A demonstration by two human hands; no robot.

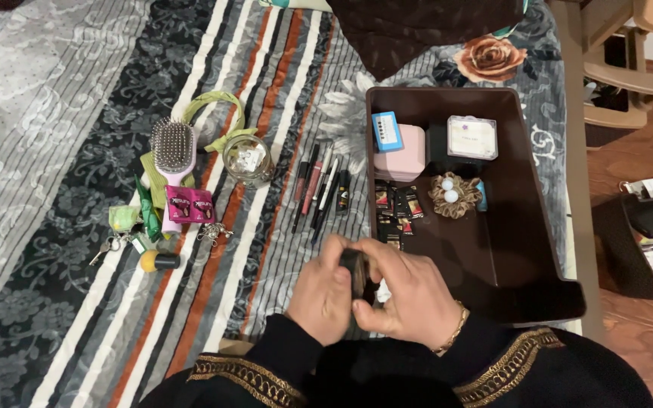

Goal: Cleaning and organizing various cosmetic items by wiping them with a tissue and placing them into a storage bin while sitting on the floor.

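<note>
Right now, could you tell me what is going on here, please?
A person seated at a patterned bed holds a small dark object between the left hand and right hand, beside a brown tray holding a pink box. Pencils and a hairbrush lie on the striped cloth.

A small case [354,270] sits between the fingers of the left hand [323,291] and right hand [410,295]. Just beyond the fingertips lie pencils [317,189]; right of them a tray [523,249] holds sachets [396,211]. A hairbrush [173,151] lies far left.
</note>
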